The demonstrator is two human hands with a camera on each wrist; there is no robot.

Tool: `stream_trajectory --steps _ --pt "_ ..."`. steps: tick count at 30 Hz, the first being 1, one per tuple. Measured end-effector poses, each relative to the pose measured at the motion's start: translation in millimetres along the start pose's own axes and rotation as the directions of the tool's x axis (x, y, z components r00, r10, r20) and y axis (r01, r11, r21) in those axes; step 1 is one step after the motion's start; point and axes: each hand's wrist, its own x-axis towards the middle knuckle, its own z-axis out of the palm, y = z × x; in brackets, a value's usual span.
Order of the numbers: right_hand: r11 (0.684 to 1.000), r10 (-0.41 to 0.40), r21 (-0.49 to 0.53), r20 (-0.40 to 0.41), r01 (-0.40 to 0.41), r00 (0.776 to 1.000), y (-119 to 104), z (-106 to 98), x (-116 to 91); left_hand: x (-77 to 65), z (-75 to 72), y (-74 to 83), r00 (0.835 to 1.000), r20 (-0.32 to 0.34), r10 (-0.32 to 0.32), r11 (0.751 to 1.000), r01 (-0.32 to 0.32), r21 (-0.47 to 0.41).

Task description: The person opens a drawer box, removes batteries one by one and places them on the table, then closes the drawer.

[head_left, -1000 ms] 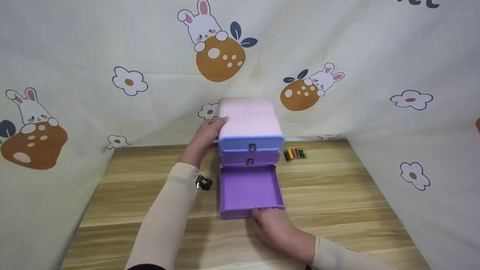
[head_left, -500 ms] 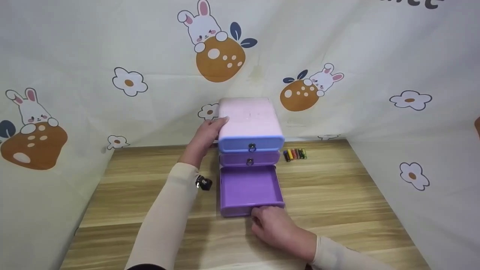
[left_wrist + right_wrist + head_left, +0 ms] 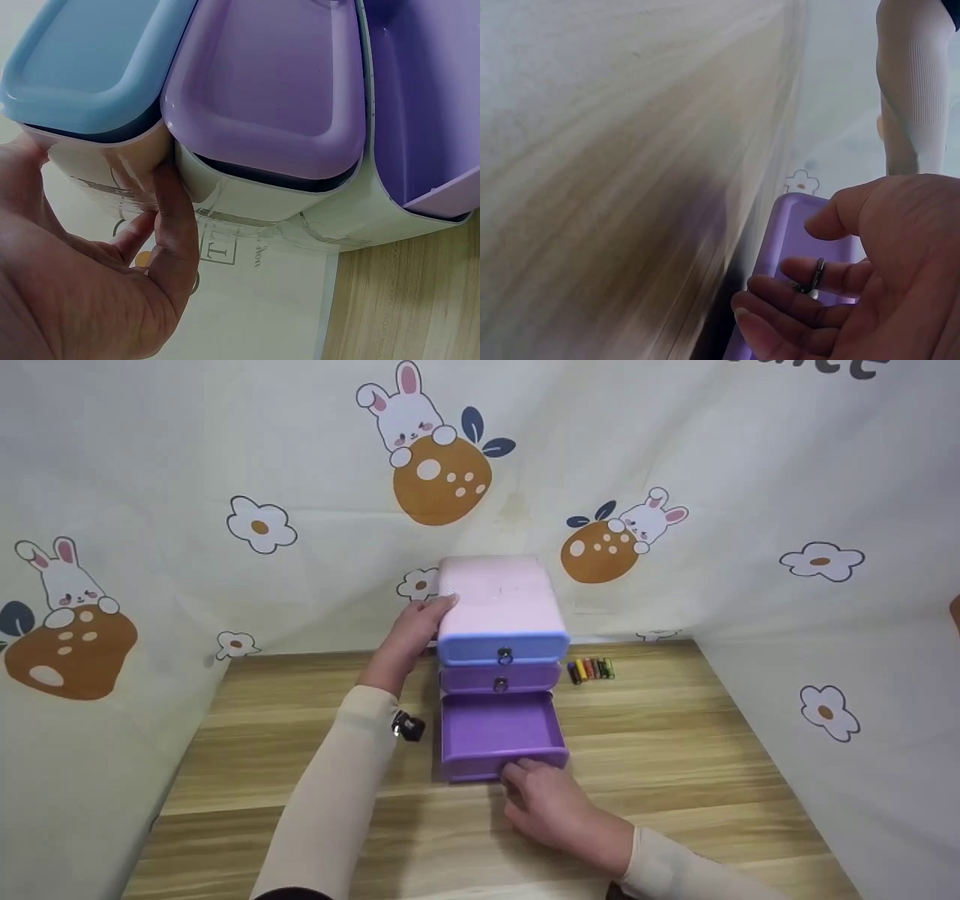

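Note:
A pink-topped drawer cabinet (image 3: 499, 592) stands at the back of the table, with a blue drawer front above two purple ones. Its bottom purple drawer (image 3: 502, 727) is partly out, with nothing seen inside. My left hand (image 3: 409, 634) grips the cabinet's upper left side, thumb on the top edge; the left wrist view shows its bent fingers (image 3: 176, 232) against the side. At the bottom drawer's front, my right hand (image 3: 551, 810) presses with its fingers. In the right wrist view a small metal ring pull (image 3: 817, 276) lies against the index finger, with the thumb apart.
Several batteries (image 3: 591, 669) lie in a row on the table just right of the cabinet. A small black object (image 3: 409, 726) shows beside the left cuff. A rabbit-print cloth (image 3: 315, 577) hangs behind and along the sides of the wood-grain table (image 3: 675, 780).
The bottom drawer has slid a little way inward, and my right hand has moved forward with its front. My left hand stays put on the cabinet.

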Motion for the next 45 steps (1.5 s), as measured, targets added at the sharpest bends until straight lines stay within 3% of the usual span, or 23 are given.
stream_trajectory --steps 22,29,45 --pt "0.995 0.075 0.064 0.067 -0.080 0.995 11.6 3.1 18.9 -1.8 0.3 0.1 1.000 0.014 -0.001 1.000 0.001 0.019" --pt "0.996 0.072 0.054 0.032 -0.074 0.997 15.2 0.9 28.3 -0.6 0.0 0.1 1.000 -0.006 0.018 0.999 -0.018 0.029" --pt "0.989 0.115 0.082 0.059 -0.120 0.992 23.7 0.6 44.2 -0.6 1.2 0.0 1.000 -0.004 0.017 0.999 -0.017 0.034"
